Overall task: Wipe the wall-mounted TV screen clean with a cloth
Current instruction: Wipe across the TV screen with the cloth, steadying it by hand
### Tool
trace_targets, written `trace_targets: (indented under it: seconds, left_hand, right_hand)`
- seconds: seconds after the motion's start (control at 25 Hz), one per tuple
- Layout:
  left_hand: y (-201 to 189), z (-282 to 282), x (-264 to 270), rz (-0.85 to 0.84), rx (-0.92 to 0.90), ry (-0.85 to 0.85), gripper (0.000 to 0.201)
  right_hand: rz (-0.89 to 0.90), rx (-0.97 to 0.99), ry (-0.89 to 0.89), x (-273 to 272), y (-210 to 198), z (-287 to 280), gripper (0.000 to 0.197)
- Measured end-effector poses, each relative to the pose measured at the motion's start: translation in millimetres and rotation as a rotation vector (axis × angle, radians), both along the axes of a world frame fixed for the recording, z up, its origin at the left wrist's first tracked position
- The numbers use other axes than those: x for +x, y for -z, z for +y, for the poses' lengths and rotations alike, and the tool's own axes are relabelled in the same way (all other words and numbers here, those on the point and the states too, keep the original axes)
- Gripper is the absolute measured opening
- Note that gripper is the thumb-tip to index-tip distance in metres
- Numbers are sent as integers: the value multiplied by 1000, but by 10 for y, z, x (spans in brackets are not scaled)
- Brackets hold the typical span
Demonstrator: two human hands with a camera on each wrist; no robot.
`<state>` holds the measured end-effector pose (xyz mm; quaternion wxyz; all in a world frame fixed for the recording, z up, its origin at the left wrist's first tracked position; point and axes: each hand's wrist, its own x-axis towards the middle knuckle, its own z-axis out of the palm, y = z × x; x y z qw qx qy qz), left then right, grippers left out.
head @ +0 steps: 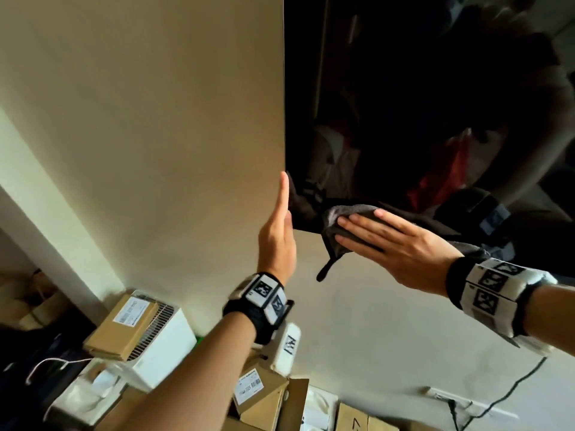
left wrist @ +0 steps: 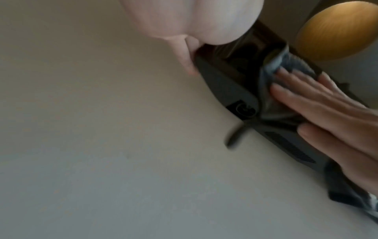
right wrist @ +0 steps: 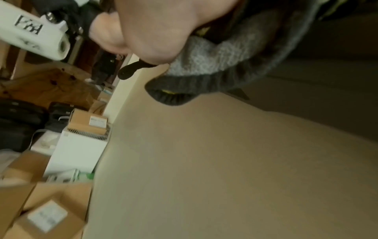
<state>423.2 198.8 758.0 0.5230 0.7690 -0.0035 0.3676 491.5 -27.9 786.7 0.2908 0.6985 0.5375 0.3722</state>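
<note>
The wall-mounted TV (head: 420, 104) has a black, reflective screen and fills the upper right of the head view. A grey cloth (head: 339, 216) lies on its lower left corner, a dark loop (head: 325, 270) hanging from it over the wall. My right hand (head: 361, 227) presses flat on the cloth with straight fingers. My left hand (head: 283, 194) stands upright with straight fingers against the TV's left edge. The left wrist view shows the TV's underside (left wrist: 225, 87), the cloth (left wrist: 272, 67) and the right hand (left wrist: 327, 113). In the right wrist view the cloth (right wrist: 214, 56) bunches under the palm.
A beige wall (head: 140, 119) surrounds the TV. Below it stand cardboard boxes (head: 124, 325) and a white appliance (head: 165, 346). A black cable (head: 497, 396) runs down the wall at the lower right. More boxes (right wrist: 51, 210) crowd the floor.
</note>
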Motion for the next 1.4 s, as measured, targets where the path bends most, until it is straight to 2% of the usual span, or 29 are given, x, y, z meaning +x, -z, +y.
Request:
trace_targets:
  seconds: [0.12,0.28,0.4,0.52,0.6,0.76,0.88,1.0,1.2,1.32,1.4]
  left_hand:
    - [99,-279,15,-44,-383,32,64]
    - [107,-614,201,-175,-692,-24,50]
    - [70,-920,266,-212,-987,-21,56]
    - [22,-1252,341,-179,-1165,-43,60]
    - [18,-1433,399,-162,-1230,-84,59]
    - [-13,-1833,456,-89,-1239,-168,57]
    - [13,-2078,488,-133,-1178,-210,56]
    - [71,-2316,522,-111,-1031,-314,54]
    - [119,-2686,498,-150,-942,-273,55]
    - [111,-2837,541,-153,-960,-277,56]
    - [133,-2873,613,-152,-929,-347,58]
  right_hand:
    - [-13,32,-11,14,15,70,60]
    - [10,-27,11,21,-50,-655,59]
    - [-18,-32,47,-17,-59,-966,60]
    - [-39,-16,69,7,3,-873,63]
    - [-5,4,72,42,-10,-1058,62]
    - [12,29,54,28,-63,-1853,62]
    - [-53,17,70,13,-19,-1831,63]
    - [-44,12,58,75,19,-1918,62]
    - [-29,54,61,90,-4,-2916,65]
    - [-74,43,93,39,27,-2717,70]
    - [-51,21,93,68,25,-2606,68]
